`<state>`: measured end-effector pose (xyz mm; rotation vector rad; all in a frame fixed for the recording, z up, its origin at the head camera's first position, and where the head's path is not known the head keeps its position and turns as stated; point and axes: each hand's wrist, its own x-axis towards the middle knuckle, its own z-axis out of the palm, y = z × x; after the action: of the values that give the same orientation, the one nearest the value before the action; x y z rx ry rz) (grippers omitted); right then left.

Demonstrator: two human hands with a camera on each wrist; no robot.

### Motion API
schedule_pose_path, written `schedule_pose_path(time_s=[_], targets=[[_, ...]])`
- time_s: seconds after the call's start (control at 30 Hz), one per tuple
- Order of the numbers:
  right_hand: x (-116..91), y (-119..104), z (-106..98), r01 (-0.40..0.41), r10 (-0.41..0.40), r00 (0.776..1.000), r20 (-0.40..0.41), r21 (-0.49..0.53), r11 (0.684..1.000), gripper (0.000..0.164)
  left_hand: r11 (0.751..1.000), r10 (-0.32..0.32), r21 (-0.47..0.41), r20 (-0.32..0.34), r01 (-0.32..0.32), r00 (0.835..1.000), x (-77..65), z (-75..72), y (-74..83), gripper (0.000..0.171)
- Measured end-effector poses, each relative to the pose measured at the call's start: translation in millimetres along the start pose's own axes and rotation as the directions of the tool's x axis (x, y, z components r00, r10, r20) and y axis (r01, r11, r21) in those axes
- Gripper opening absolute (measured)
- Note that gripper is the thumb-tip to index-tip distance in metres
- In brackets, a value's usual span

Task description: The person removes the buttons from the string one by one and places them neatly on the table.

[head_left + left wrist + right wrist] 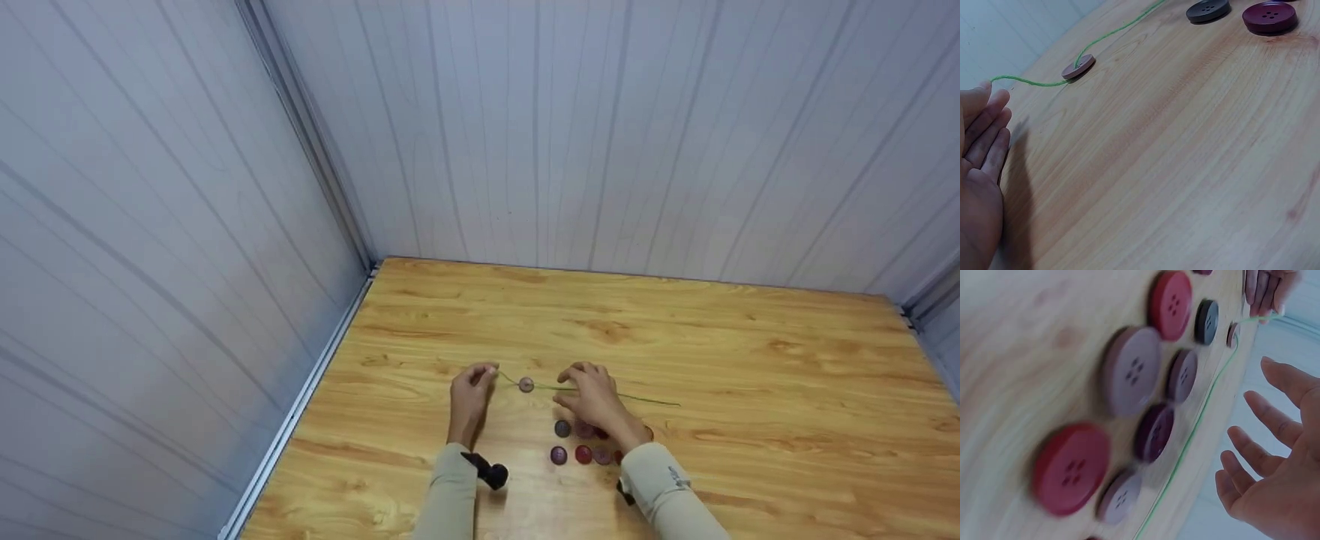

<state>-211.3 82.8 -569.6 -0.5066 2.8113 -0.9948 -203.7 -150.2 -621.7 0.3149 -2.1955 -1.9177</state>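
Note:
My left hand [471, 391] pinches one end of a thin green string [1030, 83] between thumb and forefinger. The string runs through a pinkish-brown button [1079, 67], which lies on the table a short way from those fingertips. Past the button, the string stretches to the right along the wood, and its far end lies loose. Over this stretch hovers my right hand [596, 397], fingers spread and slightly bent, with nothing in its grasp in the right wrist view.
Two rows of loose four-hole buttons lie near my right wrist, among them a dark grey button [1206, 322], a red button [1171, 305] and a dark purple button [1154, 432]. The wooden table [420, 315] meets pale panel walls [540, 150] at the back and left.

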Motion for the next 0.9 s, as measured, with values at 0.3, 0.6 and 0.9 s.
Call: schedule_pose_path(time_s=[0.3, 0.6, 0.9], targets=[[18, -24, 20, -0.027, 0.027, 0.999, 0.042, -0.002, 1.000, 0.032, 1.000, -0.006, 0.014, -0.022, 0.007, 1.000, 0.3, -1.4, 1.5, 0.017], [27, -33, 35, -0.055, 0.055, 0.998, -0.006, -0.040, 0.998, 0.031, 1.000, 0.021, -0.017, -0.008, -0.021, 1.000, -9.8, -3.1, 25.3, 0.018], [32, -40, 49, -0.012, -0.007, 0.993, -0.120, -0.158, 0.987, 0.012, 1.000, 0.025, -0.009, 0.013, -0.025, 1.000, -15.6, -5.0, 37.2, 0.020]])
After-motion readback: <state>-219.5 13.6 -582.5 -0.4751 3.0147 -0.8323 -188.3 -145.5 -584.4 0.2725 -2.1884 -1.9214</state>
